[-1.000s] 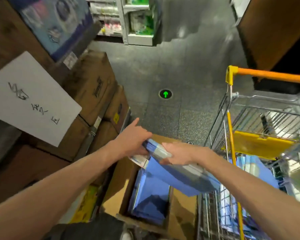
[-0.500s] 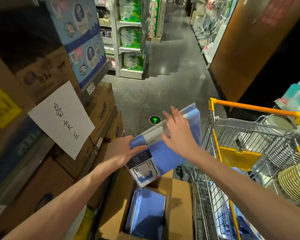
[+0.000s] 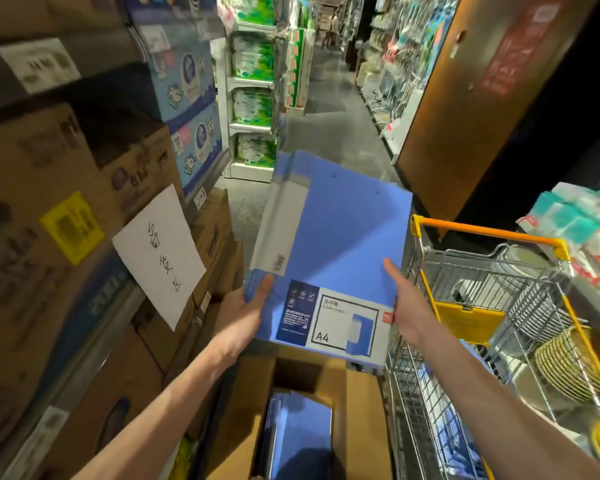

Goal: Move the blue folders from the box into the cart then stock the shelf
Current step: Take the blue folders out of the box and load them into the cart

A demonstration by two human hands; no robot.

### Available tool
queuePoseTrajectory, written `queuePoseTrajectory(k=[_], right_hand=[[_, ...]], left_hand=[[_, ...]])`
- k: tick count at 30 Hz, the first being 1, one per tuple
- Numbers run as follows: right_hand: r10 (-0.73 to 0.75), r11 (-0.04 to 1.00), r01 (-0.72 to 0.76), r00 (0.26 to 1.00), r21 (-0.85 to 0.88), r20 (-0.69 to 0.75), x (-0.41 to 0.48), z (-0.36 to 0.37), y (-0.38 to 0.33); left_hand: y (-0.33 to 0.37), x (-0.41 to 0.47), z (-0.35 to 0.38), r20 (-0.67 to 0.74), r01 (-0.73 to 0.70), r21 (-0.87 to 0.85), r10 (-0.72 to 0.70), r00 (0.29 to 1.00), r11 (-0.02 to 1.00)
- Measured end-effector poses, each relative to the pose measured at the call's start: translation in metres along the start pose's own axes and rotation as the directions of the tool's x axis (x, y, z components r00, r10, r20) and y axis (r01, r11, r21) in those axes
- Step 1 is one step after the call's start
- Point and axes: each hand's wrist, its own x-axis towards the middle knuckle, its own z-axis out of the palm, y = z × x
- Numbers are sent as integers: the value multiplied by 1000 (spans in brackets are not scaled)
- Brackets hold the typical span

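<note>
Grip of both hands on blue folder [image 3: 333, 244], left hand [image 3: 243, 317] with fingers curled round left edge, right hand [image 3: 407, 313] pinching right edge, folder above open box [image 3: 361, 410], cart [image 3: 482, 230] just beside

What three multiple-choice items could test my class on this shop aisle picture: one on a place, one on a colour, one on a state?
1. Where is the open box?
A. On a high shelf
B. Below the blue folder, left of the cart
C. Inside the cart

2. What colour is the bar of the cart's handle?
A. Green
B. Purple
C. Orange

3. How is the blue folder held?
A. By the left hand and the right hand, one at each side
B. By one hand alone
C. It lies loose in the box

Answers:
1 B: the box sits under the raised folder, beside the cart's wire side.
2 C: the bar is plainly orange.
3 A: a thumb lies on the cover at each side edge.
</note>
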Motion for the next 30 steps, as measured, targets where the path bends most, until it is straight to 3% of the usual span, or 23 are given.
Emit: queuePoseTrajectory(k=[2, 7, 10, 13, 16, 18, 22, 26, 30], right_hand=[[-35, 996, 35, 999, 87, 7, -10, 6, -10], [-256, 965, 260, 962, 32, -96, -23, 21, -25], [-302, 952, 304, 950, 19, -77, -27, 15, -31], [-288, 956, 286, 957, -60, -37, -34, 5, -33], [-257, 957, 250, 966, -148, -28, -30, -11, -30], [-203, 963, 195, 979, -184, -26, -30, -25, -32], [-51, 963, 41, 998, -265, -33, -31, -71, -36], [43, 980, -60, 995, -189, -91, -36, -123, -25], [128, 974, -107, 987, 199, -94, -34, -166, -5]], left_hand=[[-3, -4, 5, 33, 16, -77, -14, 999, 997], [-12, -5, 4, 180, 109, -228, -68, 981, 968], [-8, 9, 9, 203, 116, -196, -75, 976, 974], [7, 23, 22, 210, 165, -195, -123, 970, 967], [16, 28, 45, 124, 238, -158, -219, 968, 959], [18, 28, 64, 30, 206, -114, -204, 978, 972], [26, 27, 95, 33, 177, -142, -174, 984, 974], [35, 30, 132, 18, 182, -223, -183, 983, 958], [43, 44, 189, -73, 233, -262, -260, 963, 936]])
